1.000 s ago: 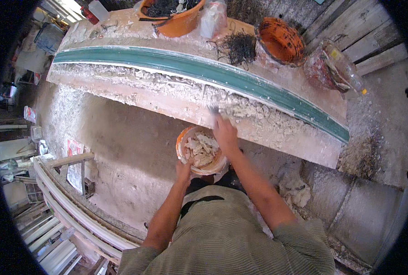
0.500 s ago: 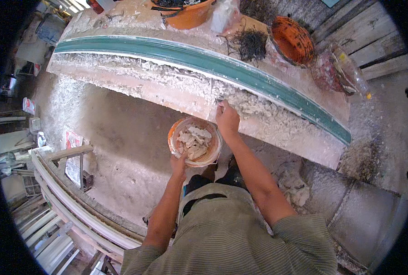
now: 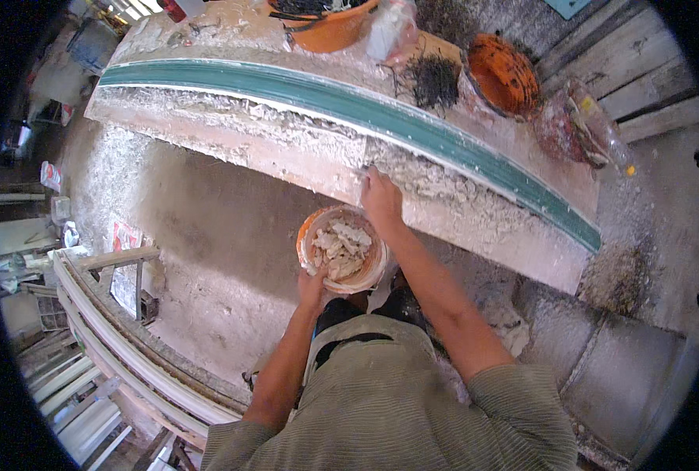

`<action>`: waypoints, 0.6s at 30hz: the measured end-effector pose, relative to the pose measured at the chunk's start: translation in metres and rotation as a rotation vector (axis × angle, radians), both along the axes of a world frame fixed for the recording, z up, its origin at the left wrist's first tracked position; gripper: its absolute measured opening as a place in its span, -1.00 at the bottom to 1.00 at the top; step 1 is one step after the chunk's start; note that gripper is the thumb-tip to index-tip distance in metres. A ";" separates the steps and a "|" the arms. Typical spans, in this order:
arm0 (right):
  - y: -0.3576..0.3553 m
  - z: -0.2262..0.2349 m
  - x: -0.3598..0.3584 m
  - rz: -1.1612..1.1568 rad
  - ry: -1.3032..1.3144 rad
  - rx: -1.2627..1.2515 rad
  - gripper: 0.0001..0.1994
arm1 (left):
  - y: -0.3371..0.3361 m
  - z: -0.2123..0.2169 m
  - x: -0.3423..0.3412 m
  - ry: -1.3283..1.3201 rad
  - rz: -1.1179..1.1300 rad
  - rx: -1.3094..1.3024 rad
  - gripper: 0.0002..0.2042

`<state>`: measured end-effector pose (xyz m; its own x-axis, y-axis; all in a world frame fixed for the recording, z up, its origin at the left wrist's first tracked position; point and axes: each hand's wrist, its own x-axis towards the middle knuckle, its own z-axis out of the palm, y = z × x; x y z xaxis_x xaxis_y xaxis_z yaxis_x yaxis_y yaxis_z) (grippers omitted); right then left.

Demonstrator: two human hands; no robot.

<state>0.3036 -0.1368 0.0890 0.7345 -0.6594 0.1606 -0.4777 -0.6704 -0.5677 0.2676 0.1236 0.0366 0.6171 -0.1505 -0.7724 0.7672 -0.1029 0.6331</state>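
Powdery residue coats the tabletop (image 3: 483, 224) under a long green moulding (image 3: 349, 104), with a rough pale crust (image 3: 436, 182) along its near edge. Just below the tabletop's front edge, ahead of the person's waist, is a small bucket (image 3: 303, 235) with pale lumps (image 3: 340, 245) inside. From where I stand, the left hand (image 3: 312, 288) has its fingers closed on the near-left rim. Beyond it, the right hand (image 3: 382, 200) is over the tabletop's front edge, fingers bunched close together; I cannot tell whether they pinch anything. I judge the step to be clearing the crust toward the bucket; the next move seems to call for a steady rim close under that edge. Farther back lie a dark fibre tangle (image 3: 433, 78), a black-smeared orange tub (image 3: 504, 74) and a clear plastic bottle (image 3: 596, 122).
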 end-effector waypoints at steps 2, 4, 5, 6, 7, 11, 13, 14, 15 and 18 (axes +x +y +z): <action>-0.002 -0.010 0.005 -0.026 -0.005 0.034 -0.84 | -0.003 0.002 0.001 -0.004 -0.027 0.008 -0.52; 0.003 -0.015 -0.006 -0.068 0.144 0.098 -0.84 | -0.008 -0.002 0.000 -0.042 -0.013 -0.043 -0.53; 0.007 -0.016 -0.011 -0.083 0.246 0.155 -0.85 | -0.008 -0.005 0.000 -0.058 -0.021 0.002 -0.54; 0.011 -0.015 -0.016 -0.070 0.158 0.107 -0.84 | -0.007 -0.007 0.000 -0.076 -0.028 0.044 -0.55; 0.014 -0.014 -0.018 -0.061 0.145 0.095 -0.84 | -0.009 -0.012 0.000 -0.075 -0.031 0.109 -0.55; -0.005 -0.011 0.001 -0.088 -0.099 -0.069 -0.81 | -0.001 -0.018 -0.008 -0.053 0.041 -0.104 -0.55; -0.031 -0.009 0.011 -0.140 -0.082 0.373 -0.80 | -0.003 -0.022 -0.010 -0.014 0.027 -0.107 -0.53; -0.045 -0.007 0.008 -0.212 -0.021 0.748 -0.78 | -0.005 -0.024 -0.010 -0.041 0.006 -0.124 -0.48; -0.058 -0.003 0.003 -0.298 -0.015 1.140 -0.76 | -0.005 -0.024 -0.012 -0.087 -0.014 -0.152 -0.43; -0.079 0.012 -0.048 -0.162 -0.044 1.307 -0.71 | -0.010 -0.029 -0.009 -0.056 -0.084 -0.116 -0.38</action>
